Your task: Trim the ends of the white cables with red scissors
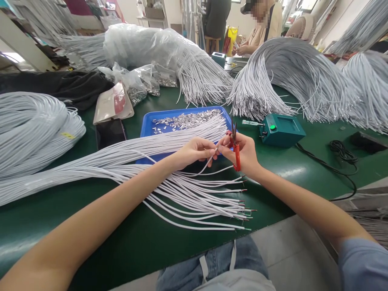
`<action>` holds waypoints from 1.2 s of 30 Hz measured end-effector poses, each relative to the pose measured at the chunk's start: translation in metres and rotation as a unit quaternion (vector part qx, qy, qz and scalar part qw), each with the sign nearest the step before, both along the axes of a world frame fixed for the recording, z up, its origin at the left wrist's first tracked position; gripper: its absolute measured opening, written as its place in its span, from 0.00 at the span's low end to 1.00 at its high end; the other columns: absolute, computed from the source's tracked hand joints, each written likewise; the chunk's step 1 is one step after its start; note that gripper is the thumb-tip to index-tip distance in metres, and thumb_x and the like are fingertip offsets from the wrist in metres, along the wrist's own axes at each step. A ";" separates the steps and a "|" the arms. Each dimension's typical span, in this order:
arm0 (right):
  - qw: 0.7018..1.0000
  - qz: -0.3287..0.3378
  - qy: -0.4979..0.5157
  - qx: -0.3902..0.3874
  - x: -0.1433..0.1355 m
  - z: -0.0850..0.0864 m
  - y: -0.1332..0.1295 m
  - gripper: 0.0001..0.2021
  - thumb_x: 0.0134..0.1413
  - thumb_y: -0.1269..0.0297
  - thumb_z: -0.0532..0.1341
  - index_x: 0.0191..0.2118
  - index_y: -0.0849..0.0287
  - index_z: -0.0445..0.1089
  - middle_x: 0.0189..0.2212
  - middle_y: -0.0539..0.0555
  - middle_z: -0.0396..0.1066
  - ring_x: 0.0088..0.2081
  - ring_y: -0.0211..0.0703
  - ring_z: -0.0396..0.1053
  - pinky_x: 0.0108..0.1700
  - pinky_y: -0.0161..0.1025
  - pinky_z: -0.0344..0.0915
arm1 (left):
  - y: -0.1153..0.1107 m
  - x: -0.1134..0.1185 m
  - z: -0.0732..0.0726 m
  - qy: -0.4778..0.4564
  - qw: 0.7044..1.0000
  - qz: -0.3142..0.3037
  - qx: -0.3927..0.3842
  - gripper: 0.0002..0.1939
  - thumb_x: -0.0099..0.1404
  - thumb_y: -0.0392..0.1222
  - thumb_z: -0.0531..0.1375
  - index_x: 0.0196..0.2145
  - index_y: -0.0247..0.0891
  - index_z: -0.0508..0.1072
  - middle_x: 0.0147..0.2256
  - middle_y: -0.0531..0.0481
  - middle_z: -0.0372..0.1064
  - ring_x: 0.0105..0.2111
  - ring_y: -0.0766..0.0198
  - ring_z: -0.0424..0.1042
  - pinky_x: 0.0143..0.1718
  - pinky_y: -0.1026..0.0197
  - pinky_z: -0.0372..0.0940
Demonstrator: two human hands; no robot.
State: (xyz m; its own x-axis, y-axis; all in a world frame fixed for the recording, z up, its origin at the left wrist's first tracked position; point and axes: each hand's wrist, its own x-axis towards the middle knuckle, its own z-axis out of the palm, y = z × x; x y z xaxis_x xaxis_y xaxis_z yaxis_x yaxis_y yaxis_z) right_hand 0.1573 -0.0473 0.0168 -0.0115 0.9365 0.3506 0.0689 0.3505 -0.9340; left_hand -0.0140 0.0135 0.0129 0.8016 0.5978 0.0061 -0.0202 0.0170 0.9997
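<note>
Over the near edge of a blue tray [146,126], my left hand [192,153] pinches a white cable [207,165] close to its tip. My right hand [249,155] is closed with red-handled scissors [237,157] held in it, blades pointing up. Its thumb and fingertips also meet at the cable's tip, where a small detail is too fine to make out. Small silvery metal pieces [182,121] lie in the tray, and a bundle of white cables [169,139] rests across it. Below my hands, loose cables [194,201] fan out with thin coloured wires at their ends.
A teal box with a green button [281,130] stands right of the tray, its black cord [325,163] trailing away. Thick cable bundles [306,72] line the back; a coil [33,129] lies left. A phone [110,134] lies beside the cables. A co-worker [266,24] sits opposite.
</note>
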 end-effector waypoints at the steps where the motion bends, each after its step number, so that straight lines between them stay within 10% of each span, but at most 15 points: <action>1: 1.000 0.001 0.002 0.004 0.000 0.000 0.000 0.11 0.43 0.62 0.67 0.26 0.57 0.63 0.26 0.49 0.70 0.28 0.38 0.68 0.33 0.38 0.67 | 0.000 0.000 0.000 -0.003 1.000 0.002 -0.001 0.21 0.53 0.54 0.68 0.28 0.29 0.75 0.23 0.51 0.70 0.20 0.71 0.69 0.20 0.70 0.52; 36: 0.999 -0.052 -0.011 -0.006 0.005 -0.005 0.008 0.06 0.45 0.67 0.63 0.25 0.58 0.65 0.25 0.48 0.67 0.28 0.36 0.64 0.33 0.37 0.63 | 0.000 0.003 -0.006 -0.049 0.995 0.081 0.007 0.20 0.54 0.52 0.68 0.30 0.30 0.74 0.22 0.52 0.70 0.19 0.70 0.70 0.21 0.69 0.56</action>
State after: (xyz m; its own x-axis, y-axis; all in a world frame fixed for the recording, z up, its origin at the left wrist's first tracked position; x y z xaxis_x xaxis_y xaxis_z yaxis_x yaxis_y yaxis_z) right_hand 0.1619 -0.0389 0.0123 0.0787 0.9371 0.3400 0.1257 0.3290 -0.9359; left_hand -0.0113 0.0133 0.0065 0.6895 0.7188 0.0889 -0.1199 -0.0078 0.9927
